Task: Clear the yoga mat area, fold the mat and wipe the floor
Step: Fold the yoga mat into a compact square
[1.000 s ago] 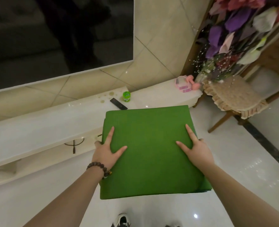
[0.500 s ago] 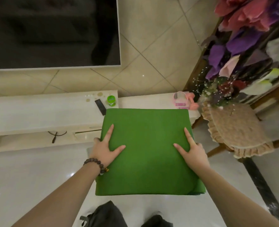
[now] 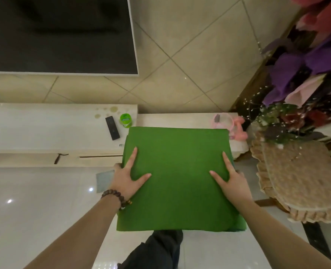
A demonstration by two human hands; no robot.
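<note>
Left hand (image 3: 126, 180) and right hand (image 3: 232, 181) grip folded green mat (image 3: 178, 177).

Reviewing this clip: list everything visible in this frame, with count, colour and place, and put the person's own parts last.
folded yoga mat: one, green, carried in front of the TV unit
television: one, black screen, on the tiled wall
TV unit: one, white, under the television
remote control: one, black, on the TV unit
small tub: one, green, beside the remote control
pink item: one, on the TV unit's right end, kind unclear
chair cushion: one, beige, frilled, right
artificial flowers: several, purple and pink, upper right
left hand: beaded bracelet, holds the mat's left edge
right hand: holds the mat's right edge
</note>
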